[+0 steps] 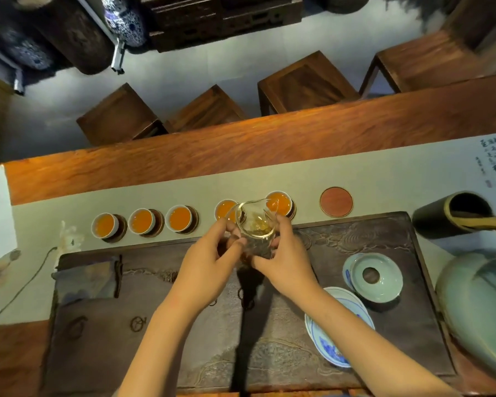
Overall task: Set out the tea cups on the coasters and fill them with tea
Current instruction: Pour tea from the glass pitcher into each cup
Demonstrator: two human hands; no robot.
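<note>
Several small white tea cups holding amber tea stand in a row on round dark coasters along the pale runner: one at far left (105,224), one beside it (141,221), a third (180,218), one partly behind the pitcher (223,210) and one at right (279,203). A red coaster (336,202) further right carries no cup. A clear glass pitcher (255,224) is tilted with its spout over the right cup. My left hand (209,262) and my right hand (287,262) both grip the pitcher's body.
A dark carved tea tray (378,305) lies under my arms. On it sit a celadon lid (374,276) and a blue-and-white saucer (327,339). A dark tube holder (447,216) and a large celadon pot (481,305) stand at right. Wooden stools (307,81) line the table's far side.
</note>
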